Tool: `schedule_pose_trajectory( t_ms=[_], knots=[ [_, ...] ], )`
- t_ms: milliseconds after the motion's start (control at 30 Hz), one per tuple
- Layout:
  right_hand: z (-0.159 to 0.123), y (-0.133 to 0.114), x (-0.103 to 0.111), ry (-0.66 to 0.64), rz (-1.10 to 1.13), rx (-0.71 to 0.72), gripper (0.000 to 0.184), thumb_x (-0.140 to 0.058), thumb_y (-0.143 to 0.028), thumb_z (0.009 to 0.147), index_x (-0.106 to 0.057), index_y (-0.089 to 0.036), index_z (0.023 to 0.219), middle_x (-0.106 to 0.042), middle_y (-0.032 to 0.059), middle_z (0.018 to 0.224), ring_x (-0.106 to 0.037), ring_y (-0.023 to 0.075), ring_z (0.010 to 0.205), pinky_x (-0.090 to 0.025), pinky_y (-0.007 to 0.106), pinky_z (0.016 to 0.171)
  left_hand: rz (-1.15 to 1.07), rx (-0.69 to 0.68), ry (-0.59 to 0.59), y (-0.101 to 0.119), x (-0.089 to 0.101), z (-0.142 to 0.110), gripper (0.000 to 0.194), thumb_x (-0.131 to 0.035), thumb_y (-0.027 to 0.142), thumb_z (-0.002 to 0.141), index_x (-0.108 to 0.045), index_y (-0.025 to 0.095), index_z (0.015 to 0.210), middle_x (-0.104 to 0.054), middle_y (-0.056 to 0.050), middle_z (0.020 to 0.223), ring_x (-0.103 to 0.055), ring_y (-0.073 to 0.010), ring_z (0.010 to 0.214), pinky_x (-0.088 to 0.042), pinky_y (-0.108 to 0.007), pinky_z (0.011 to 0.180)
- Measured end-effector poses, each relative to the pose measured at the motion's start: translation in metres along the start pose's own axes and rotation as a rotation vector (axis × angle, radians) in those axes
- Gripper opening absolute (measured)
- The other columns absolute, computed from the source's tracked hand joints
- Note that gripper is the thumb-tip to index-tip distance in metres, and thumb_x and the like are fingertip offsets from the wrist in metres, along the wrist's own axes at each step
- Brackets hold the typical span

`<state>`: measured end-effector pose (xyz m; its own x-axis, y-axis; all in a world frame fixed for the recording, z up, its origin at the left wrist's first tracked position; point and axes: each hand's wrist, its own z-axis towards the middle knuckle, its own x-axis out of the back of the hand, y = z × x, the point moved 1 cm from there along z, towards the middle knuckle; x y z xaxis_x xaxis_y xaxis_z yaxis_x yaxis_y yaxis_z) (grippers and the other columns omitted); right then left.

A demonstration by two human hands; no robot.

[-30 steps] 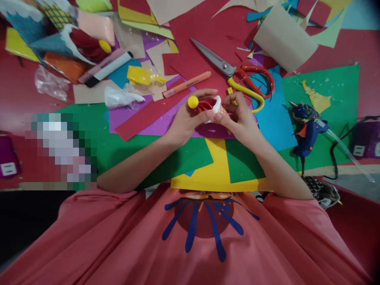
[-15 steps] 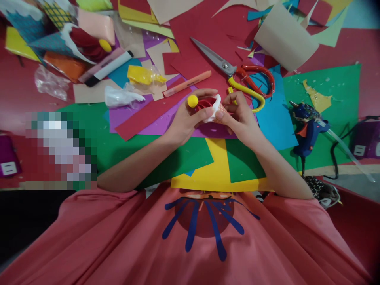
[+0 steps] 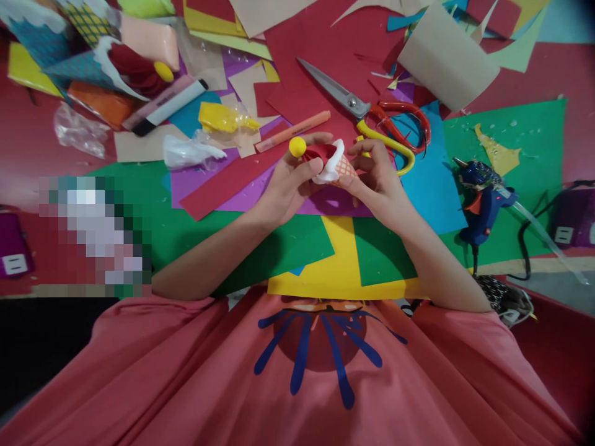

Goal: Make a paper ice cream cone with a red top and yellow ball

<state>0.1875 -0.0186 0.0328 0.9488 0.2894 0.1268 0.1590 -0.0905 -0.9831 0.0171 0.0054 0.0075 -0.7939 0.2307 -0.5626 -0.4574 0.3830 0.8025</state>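
Note:
Between my hands is a small paper ice cream cone (image 3: 344,168) with an orange lattice pattern, tilted on its side. White clay (image 3: 329,171) rings its rim, a red folded top (image 3: 320,152) sits in its mouth, and a yellow ball (image 3: 297,147) tips it. My left hand (image 3: 290,183) is closed around the red top, its thumb near the white rim. My right hand (image 3: 379,179) pinches the lattice cone near its pointed end. Just beyond the hands lie scissors (image 3: 353,102) with red and yellow handles and an orange highlighter (image 3: 295,131).
A blue glue gun (image 3: 486,204) with a clear stick lies on green paper (image 3: 534,142) at right. Another cone (image 3: 88,69), a white marker (image 3: 171,105) and clay packets, including a yellow one (image 3: 223,116), are at left. A beige paper roll (image 3: 449,59) rests at the back.
The cone has turned a little and shifted slightly left, with the yellow ball higher. My right fingers have slid toward its pointed end, so more of the white rim and lattice shows.

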Motion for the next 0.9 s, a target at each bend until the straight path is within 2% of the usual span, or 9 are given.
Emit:
schedule_pose_trajectory(
  t_ms=[167, 333, 567, 733, 900],
  knots=[
    [0.0014, 0.0013, 0.0026, 0.042, -0.081, 0.036, 0.051, -0.07, -0.061, 0.08, -0.04, -0.026, 0.103, -0.053, -0.0005, 0.087, -0.055, 0.0136, 0.074, -0.049, 0.028, 0.058, 0.086, 0.005, 0.001, 0.0008, -0.0019, -0.0018, 0.052, -0.088, 0.047, 0.065, -0.065, 0.026, 0.107, -0.067, -0.001, 0.111, -0.068, -0.0179, 0.097, -0.056, -0.029, 0.082],
    [0.0012, 0.0032, 0.0032, 0.008, -0.025, -0.035, 0.05, -0.067, -0.065, 0.082, -0.04, -0.026, 0.099, -0.056, -0.0009, 0.085, -0.055, 0.0135, 0.07, -0.047, 0.029, 0.058, 0.073, -0.035, -0.015, -0.0022, -0.0009, -0.0019, 0.047, -0.09, 0.041, 0.064, -0.071, 0.028, 0.104, -0.066, 0.001, 0.103, -0.065, -0.0136, 0.093, -0.055, -0.024, 0.08],
    [0.0029, 0.0053, 0.0011, 0.009, -0.017, -0.035, 0.052, -0.069, -0.066, 0.079, -0.039, -0.026, 0.093, -0.056, -0.0006, 0.085, -0.059, 0.0156, 0.077, -0.05, 0.031, 0.062, 0.115, -0.042, -0.038, -0.0041, 0.0004, -0.0019, 0.045, -0.091, 0.042, 0.065, -0.074, 0.032, 0.106, -0.068, 0.004, 0.105, -0.065, -0.0099, 0.094, -0.054, -0.019, 0.084],
    [0.0034, 0.0048, 0.0015, -0.004, 0.0, -0.052, 0.053, -0.07, -0.067, 0.078, -0.04, -0.026, 0.094, -0.057, -0.0008, 0.084, -0.06, 0.0169, 0.079, -0.053, 0.032, 0.064, 0.128, -0.044, -0.047, -0.0051, 0.0014, -0.0021, 0.046, -0.09, 0.043, 0.066, -0.072, 0.031, 0.107, -0.068, 0.004, 0.104, -0.066, -0.0122, 0.095, -0.054, -0.024, 0.087],
    [0.0034, 0.0065, 0.0018, 0.009, 0.008, -0.05, 0.053, -0.071, -0.066, 0.078, -0.04, -0.026, 0.093, -0.056, -0.0011, 0.084, -0.06, 0.016, 0.078, -0.054, 0.033, 0.065, 0.195, -0.045, -0.038, -0.0052, 0.0027, -0.0028, 0.051, -0.087, 0.048, 0.067, -0.069, 0.028, 0.111, -0.067, 0.001, 0.109, -0.068, -0.0204, 0.106, -0.054, -0.032, 0.092]
  ],
)
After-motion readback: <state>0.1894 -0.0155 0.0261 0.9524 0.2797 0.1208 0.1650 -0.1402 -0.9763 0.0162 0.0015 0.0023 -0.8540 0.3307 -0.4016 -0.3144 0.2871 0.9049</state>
